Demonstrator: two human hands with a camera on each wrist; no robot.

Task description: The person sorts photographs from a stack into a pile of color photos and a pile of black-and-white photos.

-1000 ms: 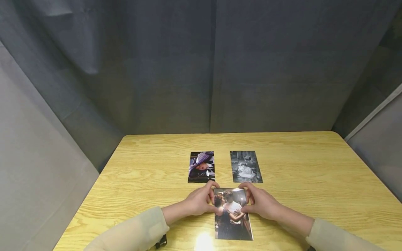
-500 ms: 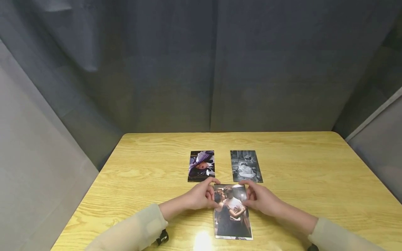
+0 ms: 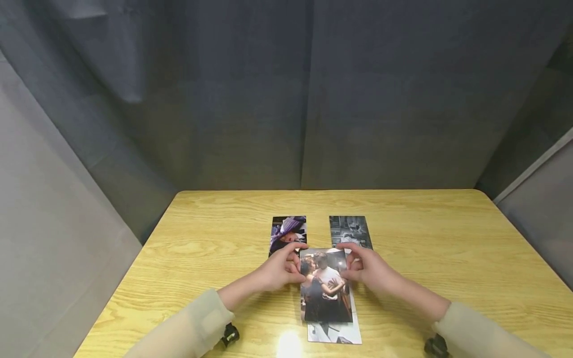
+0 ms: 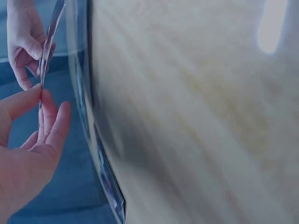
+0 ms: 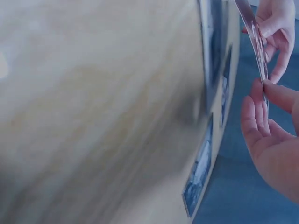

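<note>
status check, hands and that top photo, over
Left hand and right hand pinch the top photo by its side edges, raised off the stack. Two photos lie just beyond. Nothing blocking.

Wooden table (image 3: 447, 248), grey curtain backdrop (image 3: 313, 99)

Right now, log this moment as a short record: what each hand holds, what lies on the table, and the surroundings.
left hand: pinches the left edge of the dancing-couple photo
right hand: pinches the photo's right edge
held photo: lifted off the table, tilted toward the camera
under it: another photo lies flat, only its near end showing
far photos: purple-hat photo and black-and-white photo, side by side, partly hidden by the hands
table: light wood grain
backdrop: grey curtain
</note>
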